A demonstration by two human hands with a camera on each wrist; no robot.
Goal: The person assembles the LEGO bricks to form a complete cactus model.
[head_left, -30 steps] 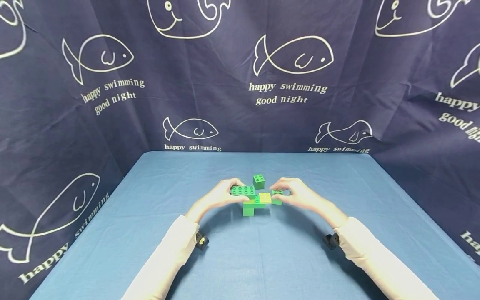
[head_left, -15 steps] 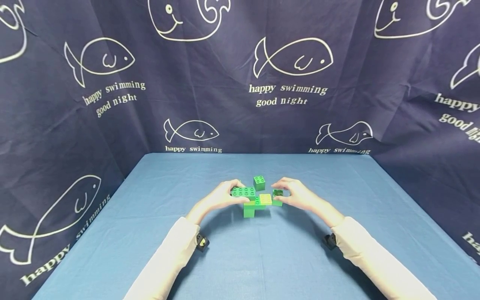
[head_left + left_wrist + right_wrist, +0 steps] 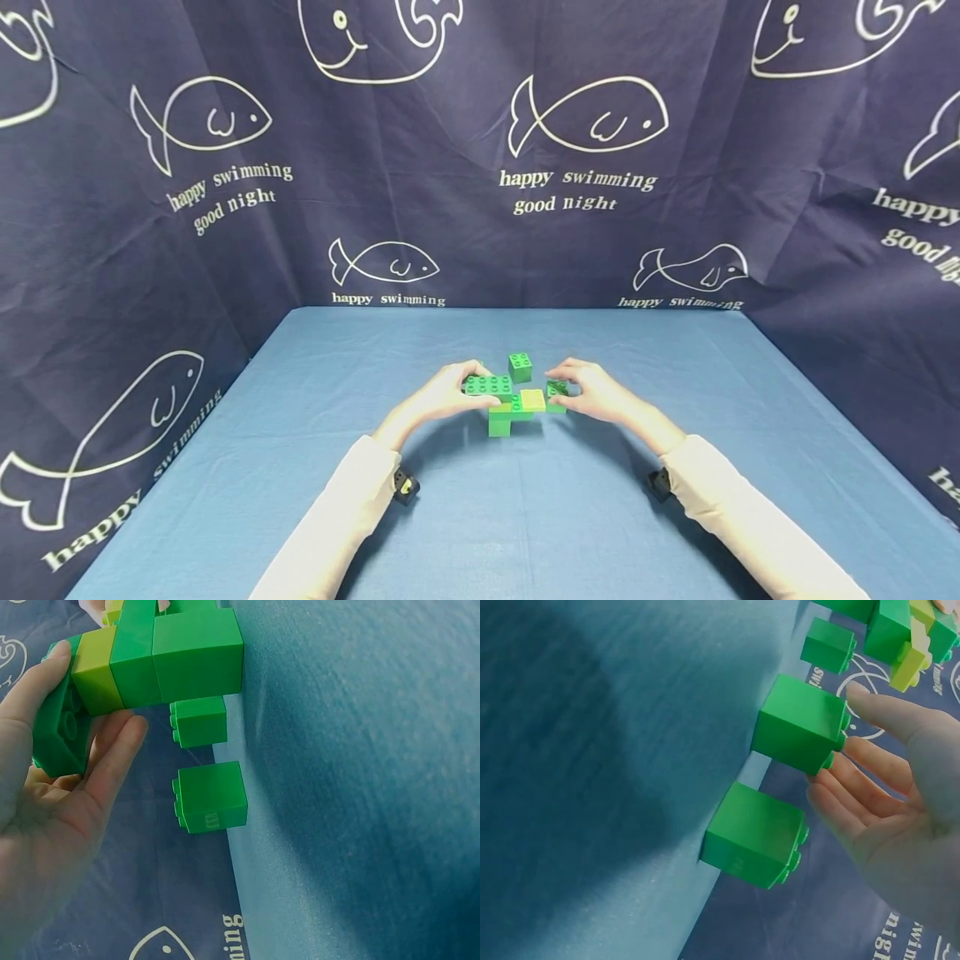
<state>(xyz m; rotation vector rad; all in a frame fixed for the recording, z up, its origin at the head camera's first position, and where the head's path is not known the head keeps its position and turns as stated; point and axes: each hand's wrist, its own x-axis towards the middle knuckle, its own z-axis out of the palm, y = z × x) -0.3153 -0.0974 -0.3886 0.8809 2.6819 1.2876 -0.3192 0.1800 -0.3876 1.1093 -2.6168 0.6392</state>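
Observation:
My left hand (image 3: 442, 392) grips a long green toy brick (image 3: 487, 384) at the top of a brick structure, thumb on the near side and fingers behind. Below it, the left wrist view shows a lime brick (image 3: 97, 671), then more green bricks, including a square leg (image 3: 199, 656). A yellow plate (image 3: 532, 400) sits on the structure's right part. My right hand (image 3: 596, 392) hovers with loosely bent fingers around the studded top of a green brick (image 3: 801, 724) standing on the table. In the right wrist view, its thumb tip is just off that brick's edge.
A square green brick (image 3: 520, 367) stands behind the structure. Another green brick (image 3: 754, 835) stands beside the right hand, and one more (image 3: 212, 796) beyond the left hand. Blue cloth (image 3: 517, 517) covers the table; a dark fish-print curtain (image 3: 480, 167) surrounds it.
My right hand has drawn slightly right, away from the yellow plate, baring more of the green brick between its fingers. The left hand keeps its grip; the head view has shifted slightly.

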